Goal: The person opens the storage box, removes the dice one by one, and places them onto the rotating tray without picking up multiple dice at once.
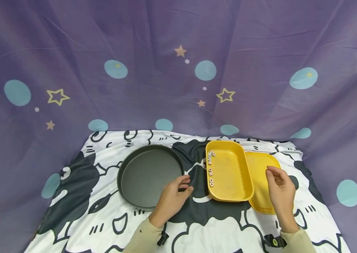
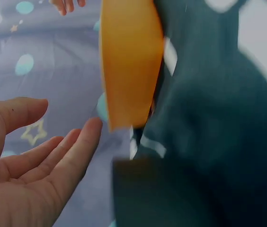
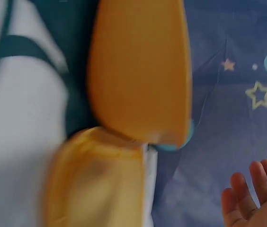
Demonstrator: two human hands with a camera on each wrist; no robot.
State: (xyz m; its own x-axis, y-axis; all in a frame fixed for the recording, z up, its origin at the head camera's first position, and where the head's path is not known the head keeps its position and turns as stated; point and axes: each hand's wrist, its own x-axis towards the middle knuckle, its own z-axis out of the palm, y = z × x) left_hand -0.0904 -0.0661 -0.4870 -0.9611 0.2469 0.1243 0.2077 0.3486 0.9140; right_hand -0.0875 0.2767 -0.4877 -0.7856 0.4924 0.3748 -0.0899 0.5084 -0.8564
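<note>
My left hand [image 1: 172, 198] hovers at the right rim of a round dark pan [image 1: 151, 175], fingers loosely bent and holding nothing. In the left wrist view its thumb and fingers [image 2: 72, 158] stand well apart. Over the yellow lid [image 1: 260, 186] is my right hand [image 1: 281, 189], its fingers relaxed with nothing in them. The right wrist view shows those fingers [image 3: 247, 198] spread slightly. Between the hands sits a yellow rectangular container [image 1: 230, 172]; its right side overlaps the lid. Several small white dice [image 1: 210, 162] with red and dark dots lie along the container's left inner wall.
A black-and-white cartoon-print cloth [image 1: 210, 232] covers the table. Behind it and at both sides hangs a purple curtain [image 1: 153, 95] with stars and blue spots. Dark straps [image 1: 274, 241] circle both wrists below the light sleeves.
</note>
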